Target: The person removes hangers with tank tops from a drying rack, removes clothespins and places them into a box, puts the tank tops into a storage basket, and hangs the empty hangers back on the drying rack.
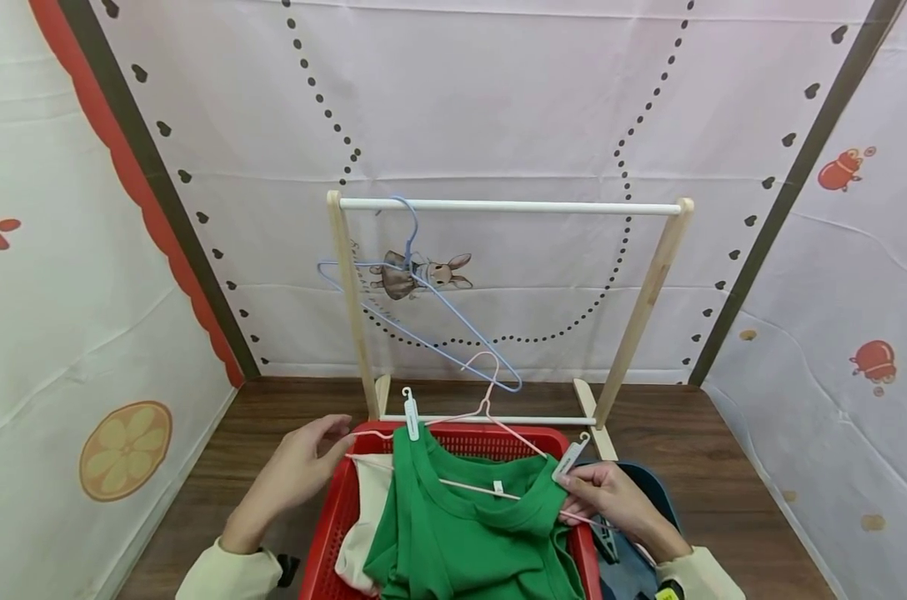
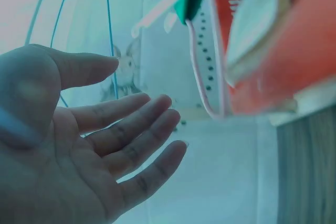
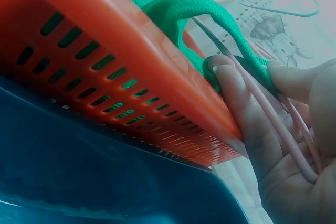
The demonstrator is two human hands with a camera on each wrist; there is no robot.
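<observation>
Clipping step, I'd guess: right hand pinches green top on pink hanger, left hand relaxed (lifting next probably needs both).

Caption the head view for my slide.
Right hand pinches a green top on a pink hanger over a red basket; left hand open nearby, blue hanger behind on a rack.
</observation>
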